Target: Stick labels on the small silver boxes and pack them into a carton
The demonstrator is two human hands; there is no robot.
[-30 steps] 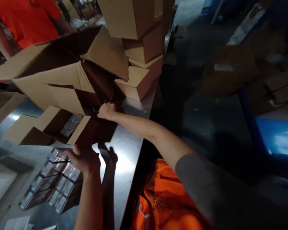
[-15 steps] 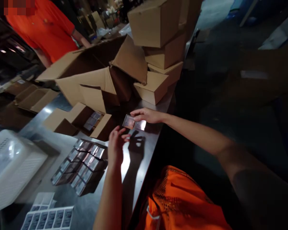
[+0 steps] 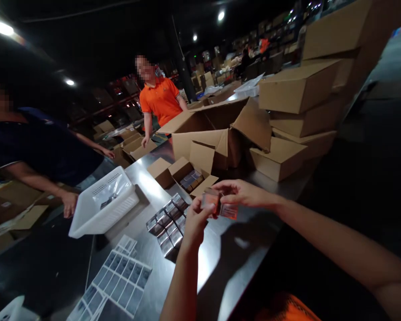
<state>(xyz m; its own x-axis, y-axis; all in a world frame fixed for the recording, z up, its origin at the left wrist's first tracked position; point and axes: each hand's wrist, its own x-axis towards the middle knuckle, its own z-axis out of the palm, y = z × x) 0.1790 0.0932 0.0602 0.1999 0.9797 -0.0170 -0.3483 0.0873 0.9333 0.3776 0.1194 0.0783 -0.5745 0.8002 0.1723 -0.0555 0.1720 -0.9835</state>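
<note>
Both grips, left hand (image 3: 195, 218) and right hand (image 3: 242, 192), are pinched on one small packet (image 3: 219, 203) held between them, up above the desk (image 3: 227, 249). Just left and below sits a block of packets (image 3: 167, 220); an open carton (image 3: 187, 176) lies just beyond.

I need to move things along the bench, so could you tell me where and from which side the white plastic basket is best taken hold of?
Probably by the rim of the white basket, a hand on each long side, coming from above. It sits upright on the steel table with its top open, and the flared rim gives fingers an edge. Its walls slope and look smooth, so squeezing them would likely slip.
</note>
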